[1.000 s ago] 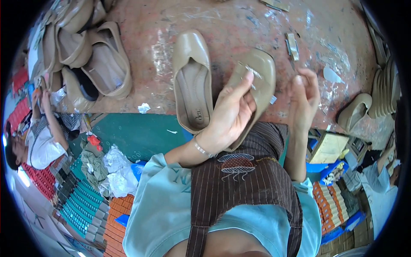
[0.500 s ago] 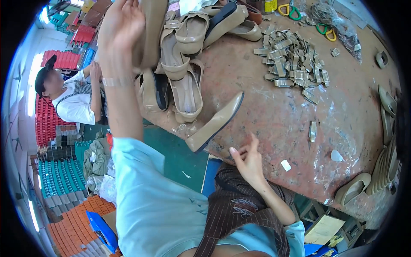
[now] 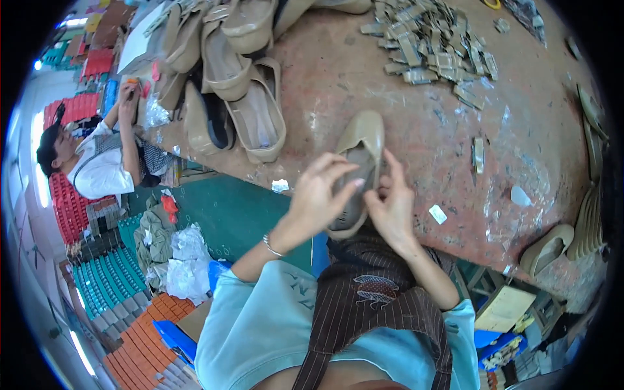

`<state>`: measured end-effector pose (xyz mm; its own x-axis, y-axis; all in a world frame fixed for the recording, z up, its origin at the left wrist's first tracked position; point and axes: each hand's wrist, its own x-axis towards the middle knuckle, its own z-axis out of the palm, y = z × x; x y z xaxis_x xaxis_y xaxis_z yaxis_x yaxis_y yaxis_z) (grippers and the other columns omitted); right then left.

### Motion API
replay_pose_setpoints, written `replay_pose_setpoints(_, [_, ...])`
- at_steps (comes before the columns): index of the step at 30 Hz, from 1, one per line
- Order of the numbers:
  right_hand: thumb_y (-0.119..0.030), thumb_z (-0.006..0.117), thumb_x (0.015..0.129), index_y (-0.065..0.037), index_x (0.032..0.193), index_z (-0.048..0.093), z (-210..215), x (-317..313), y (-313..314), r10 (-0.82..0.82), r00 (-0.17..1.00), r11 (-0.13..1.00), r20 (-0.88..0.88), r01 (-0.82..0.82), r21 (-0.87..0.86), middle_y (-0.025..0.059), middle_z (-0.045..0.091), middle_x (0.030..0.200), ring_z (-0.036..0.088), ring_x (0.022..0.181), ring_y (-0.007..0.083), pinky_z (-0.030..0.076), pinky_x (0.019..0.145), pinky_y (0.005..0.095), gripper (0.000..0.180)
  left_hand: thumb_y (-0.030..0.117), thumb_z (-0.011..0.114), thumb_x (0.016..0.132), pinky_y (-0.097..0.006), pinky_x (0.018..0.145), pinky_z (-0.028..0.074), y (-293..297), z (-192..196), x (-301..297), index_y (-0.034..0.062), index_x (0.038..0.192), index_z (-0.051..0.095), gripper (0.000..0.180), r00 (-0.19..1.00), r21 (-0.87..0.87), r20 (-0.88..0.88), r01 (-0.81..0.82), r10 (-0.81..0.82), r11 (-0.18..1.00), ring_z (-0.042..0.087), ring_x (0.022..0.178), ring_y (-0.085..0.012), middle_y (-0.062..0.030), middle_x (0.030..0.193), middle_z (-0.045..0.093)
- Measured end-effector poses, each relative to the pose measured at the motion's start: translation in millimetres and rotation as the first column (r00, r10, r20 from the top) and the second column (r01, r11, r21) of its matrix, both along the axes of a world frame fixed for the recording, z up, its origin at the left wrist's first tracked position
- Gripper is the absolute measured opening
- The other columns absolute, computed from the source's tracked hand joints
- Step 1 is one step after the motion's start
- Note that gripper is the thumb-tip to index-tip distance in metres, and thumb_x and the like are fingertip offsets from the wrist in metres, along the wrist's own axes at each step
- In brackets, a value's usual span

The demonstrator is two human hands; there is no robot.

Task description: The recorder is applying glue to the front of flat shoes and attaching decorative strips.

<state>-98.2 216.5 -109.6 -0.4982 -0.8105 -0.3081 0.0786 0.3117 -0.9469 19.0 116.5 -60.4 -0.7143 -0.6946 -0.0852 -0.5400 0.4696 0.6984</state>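
Observation:
A beige flat shoe (image 3: pixel 364 127) lies upright at the near edge of the table, toe pointing away and heel against my brown striped apron. My left hand (image 3: pixel 316 195) is at its left rim, fingers bent over the opening. On the right rim, my right hand (image 3: pixel 393 207) grips with thumb and fingers. Part of the insole shows between both hands; whatever the fingertips may pinch inside cannot be made out. A heap of beige straps with metal buckles (image 3: pixel 432 49) lies beyond, and a single buckled strap (image 3: pixel 478 156) sits to the right of my right hand.
Several beige shoes (image 3: pixel 257 127) are piled at the left table edge. More shoes line the right edge, including a nested row (image 3: pixel 586 227) and a single shoe (image 3: pixel 548 250). A white paper scrap (image 3: pixel 437 214) lies nearby. A person (image 3: pixel 107 159) works at the far left.
My left hand has come down from the raised position by the shoe pile to the shoe. My right hand has closed on it too. The shoe, earlier tipped on its side, is now upright.

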Motion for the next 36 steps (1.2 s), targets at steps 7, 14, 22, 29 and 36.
replay_pose_setpoints(7, [0.001, 0.061, 0.082, 0.000, 0.123, 0.054, 7.3, -60.8, 89.7, -0.031, 0.991, 0.995, -0.131, 0.044, 0.094, 0.0075, 0.063, 0.074, 0.059, 0.065, 0.0097, 0.048, 0.058, 0.0232, 0.042, 0.001, 0.061, 0.084, -0.035, 0.106, 0.033, 88.8, -26.7, -51.1, -0.0014, 0.140, 0.031, 0.064, 0.865, 0.696, -0.369, 0.015, 0.340, 0.718, 0.038, 0.130, -0.0259, -0.0159, 0.140, 0.038])
replay_pose_setpoints(14, [-0.012, 0.072, 0.080, 0.004, 0.120, 0.048, -34.4, -133.6, 140.7, -0.555, 0.346, 0.684, -0.757, 0.708, -0.177, 0.0073, 0.056, 0.102, 0.054, 0.084, 0.0156, 0.046, 0.074, 0.0281, 0.049, -0.005, 0.047, 0.086, -0.039, 0.115, 0.023, 81.2, -38.2, -78.0, -0.0100, 0.137, 0.025, 0.056, 0.528, 0.990, -0.124, 0.126, 0.840, 0.067, 0.028, 0.136, -0.0286, -0.0225, 0.143, 0.030])
replay_pose_setpoints(22, [-0.009, 0.070, 0.081, -0.002, 0.103, 0.064, -44.3, -181.1, 136.1, -0.603, 0.583, 0.761, -0.544, 0.625, -0.174, 0.0049, 0.065, 0.097, 0.057, 0.087, 0.0119, 0.046, 0.076, 0.0257, 0.023, -0.010, 0.053, 0.083, -0.030, 0.098, 0.041, 71.1, -85.0, -104.7, -0.0012, 0.101, 0.052, 0.020, 0.375, 0.937, -0.120, 0.349, 0.919, -0.020, 0.055, 0.100, -0.0156, -0.0055, 0.096, 0.059])
replay_pose_setpoints(29, [-0.004, 0.071, 0.079, -0.001, 0.098, 0.066, -3.3, -116.9, 115.2, -0.282, 0.907, 0.959, -0.313, 0.276, -0.066, 0.0040, 0.066, 0.087, 0.061, 0.075, 0.0087, 0.049, 0.068, 0.0227, 0.020, -0.017, 0.046, 0.079, -0.030, 0.098, 0.039, 91.8, -65.9, -80.8, 0.0023, 0.087, 0.042, 0.021, 0.492, 0.878, -0.172, 0.469, 0.853, -0.093, 0.047, 0.091, -0.0143, -0.0041, 0.094, 0.042])
replay_pose_setpoints(36, [-0.015, 0.076, 0.068, -0.005, 0.090, 0.066, 8.3, -102.7, 83.4, 0.069, 0.692, 0.995, -0.718, -0.100, 0.000, 0.0061, 0.060, 0.073, 0.055, 0.065, 0.0228, 0.045, 0.055, 0.0328, 0.026, -0.012, 0.048, 0.082, -0.033, 0.104, 0.037, 101.7, -68.9, -79.6, -0.0052, 0.117, 0.042, 0.035, 0.536, 0.944, -0.186, 0.330, 0.824, -0.001, 0.049, 0.110, -0.0169, -0.0103, 0.120, 0.049])
